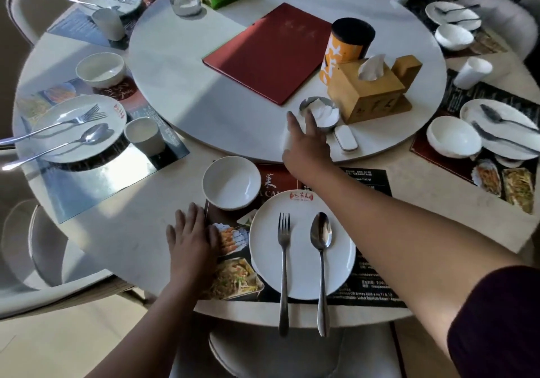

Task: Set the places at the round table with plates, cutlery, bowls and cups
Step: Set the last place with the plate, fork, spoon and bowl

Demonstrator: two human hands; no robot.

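**Round desk, near place with plate, cutlery and bowl**

Pale round desk (140,246) carries a white turntable (204,99) in its middle, with a red folder (271,53) and a wooden tissue box (368,94) on it. At the near edge lies a dark placemat (368,278). On it stands a white plate (301,263), with a fork (284,260) and a spoon (321,249) lying side by side across it, handles over the desk edge. A white bowl (231,183) stands just beside the plate, at its far left. The left hand (191,240) rests flat on the placemat's left edge, its grip spread, fingers straight. The right hand (306,146) reaches over the turntable rim; whether its grip holds something one cannot tell.
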